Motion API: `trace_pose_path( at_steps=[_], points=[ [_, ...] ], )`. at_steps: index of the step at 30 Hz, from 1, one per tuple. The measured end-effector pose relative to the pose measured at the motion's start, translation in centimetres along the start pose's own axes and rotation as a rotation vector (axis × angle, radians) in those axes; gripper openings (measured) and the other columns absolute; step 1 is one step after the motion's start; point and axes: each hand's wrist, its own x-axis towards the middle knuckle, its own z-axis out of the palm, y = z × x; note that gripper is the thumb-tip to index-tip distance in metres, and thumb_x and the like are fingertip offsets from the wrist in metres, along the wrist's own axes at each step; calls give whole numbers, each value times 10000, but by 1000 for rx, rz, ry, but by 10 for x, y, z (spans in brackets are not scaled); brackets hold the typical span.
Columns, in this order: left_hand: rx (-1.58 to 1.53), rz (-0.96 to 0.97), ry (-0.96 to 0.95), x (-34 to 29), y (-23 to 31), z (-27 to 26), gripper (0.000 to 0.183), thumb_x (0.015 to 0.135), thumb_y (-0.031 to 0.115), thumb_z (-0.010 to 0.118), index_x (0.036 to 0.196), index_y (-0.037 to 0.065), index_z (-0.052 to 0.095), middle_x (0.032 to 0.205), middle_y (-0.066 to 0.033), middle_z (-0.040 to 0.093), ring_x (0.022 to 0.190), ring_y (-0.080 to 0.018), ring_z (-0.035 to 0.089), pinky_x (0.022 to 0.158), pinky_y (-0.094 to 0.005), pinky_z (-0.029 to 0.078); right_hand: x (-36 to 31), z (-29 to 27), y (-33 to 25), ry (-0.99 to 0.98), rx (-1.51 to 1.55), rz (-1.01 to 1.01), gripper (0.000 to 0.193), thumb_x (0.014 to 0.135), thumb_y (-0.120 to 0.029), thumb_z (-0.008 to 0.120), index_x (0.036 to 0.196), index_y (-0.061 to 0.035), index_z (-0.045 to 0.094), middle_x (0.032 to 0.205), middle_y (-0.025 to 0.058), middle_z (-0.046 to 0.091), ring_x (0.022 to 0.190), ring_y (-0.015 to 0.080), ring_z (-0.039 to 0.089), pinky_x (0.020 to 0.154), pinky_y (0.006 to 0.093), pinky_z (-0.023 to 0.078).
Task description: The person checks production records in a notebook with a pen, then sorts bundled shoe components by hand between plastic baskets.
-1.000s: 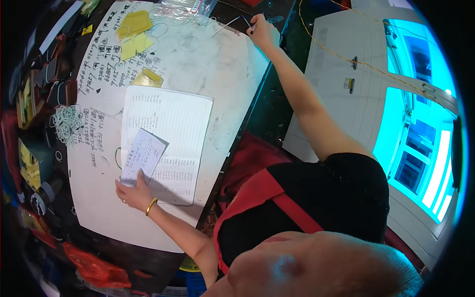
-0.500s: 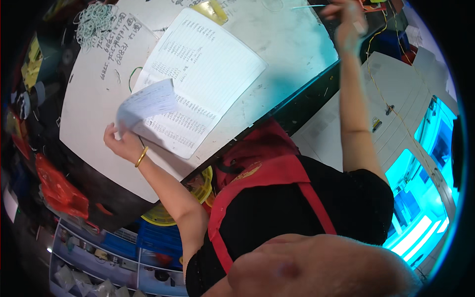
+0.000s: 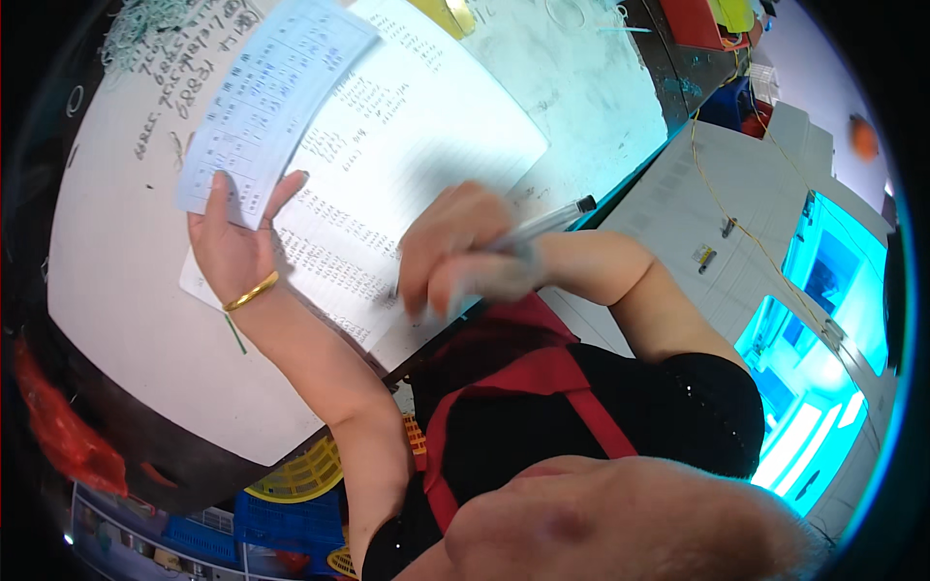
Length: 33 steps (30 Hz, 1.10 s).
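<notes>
An open lined notebook (image 3: 455, 126) with handwritten columns lies on the white table. My left hand (image 3: 232, 247), a gold bangle at its wrist, grips the lower end of a pale blue printed slip (image 3: 266, 107). The slip is lifted over the notebook's left side and covers part of its pages. Above the notebook's near right part is my right hand (image 3: 465, 242), smeared by motion. It is closed round a pen (image 3: 557, 222), whose dark end sticks out to the right. Whether the pen's tip touches the page I cannot tell.
A tangle of pale green string (image 3: 145, 29) lies at the table's far left, beside writing on the tabletop (image 3: 116, 320). A yellow item (image 3: 453, 15) sits beyond the notebook. Below the table's left edge are a red plastic bag (image 3: 68, 426) and a yellow basket (image 3: 295, 474).
My right hand has come from the far right edge to the notebook and now holds a pen. My left hand has raised the slip and swung it outward. The view has shifted slightly.
</notes>
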Motion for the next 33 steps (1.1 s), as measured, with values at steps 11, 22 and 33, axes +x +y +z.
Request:
trace_pose_path(
  at_steps=[11,22,33],
  points=[
    [-239,26,-31,12,-14,-46,404,939,94,413,1308,-56,345,1282,-227,452,1107,-361,530,803,-512,550,31,89,-2,-97,532,-226,449,784,-452,678,726,-15,593,647,49,598,526,181,594,436,263,415],
    [-558,66,-219,15,-9,-59,487,952,124,364,1392,-17,212,1421,-224,295,1281,-421,342,962,-661,370,37,98,-12,-256,545,-172,367,895,-331,601,716,-11,591,643,80,593,536,213,588,458,291,415],
    [-487,-26,-123,2,-3,-26,458,973,130,326,1383,-31,203,1431,-235,261,1289,-467,292,973,-722,300,-3,-18,34,559,-102,240,167,869,-152,614,742,-45,604,704,13,601,644,62,547,568,202,424]
  ],
)
